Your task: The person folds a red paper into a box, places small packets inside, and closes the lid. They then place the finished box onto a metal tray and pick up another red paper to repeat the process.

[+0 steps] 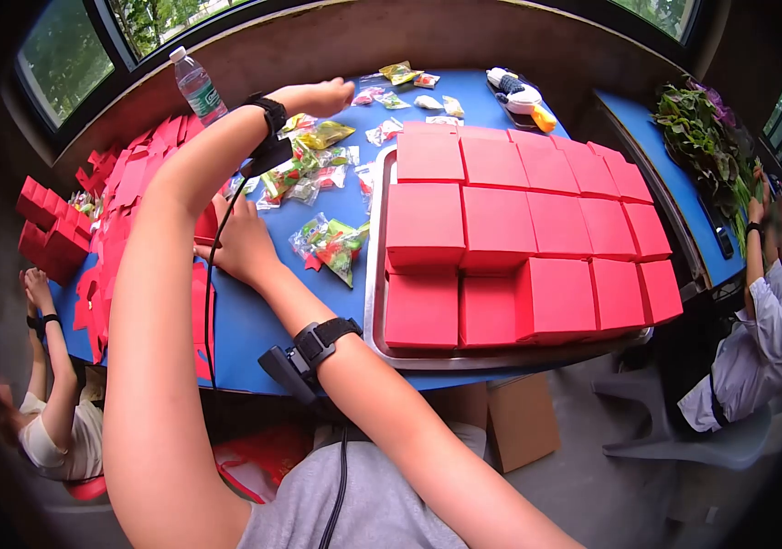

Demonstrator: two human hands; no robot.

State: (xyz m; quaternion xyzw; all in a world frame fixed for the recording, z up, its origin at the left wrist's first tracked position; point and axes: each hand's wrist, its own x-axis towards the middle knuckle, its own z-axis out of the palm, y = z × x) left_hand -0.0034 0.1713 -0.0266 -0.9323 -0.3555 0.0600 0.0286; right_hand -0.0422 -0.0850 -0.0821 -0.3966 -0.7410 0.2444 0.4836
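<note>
My left hand (320, 97) is stretched out over the far part of the blue table (263, 339), above packets of small wrapped sweets (325, 136). Its fingers look extended, with nothing visible in them. Lower down, my right hand (246, 240) is closed on a red paper piece (205, 227), partly hidden behind my left forearm. Flat red paper cut-outs (149, 151) lie heaped beyond that forearm. To the right, a metal tray (375, 302) carries rows of folded red paper boxes (423, 229), stacked in layers. Another bag of sweets (332, 245) lies between my right hand and the tray.
A water bottle (197, 87) stands by the window. More red boxes (53, 229) are stacked at far left. A white-and-yellow object (521, 96) lies at the back. People sit at both sides, one near leafy vegetables (702, 128). A cardboard box (521, 421) stands below the table.
</note>
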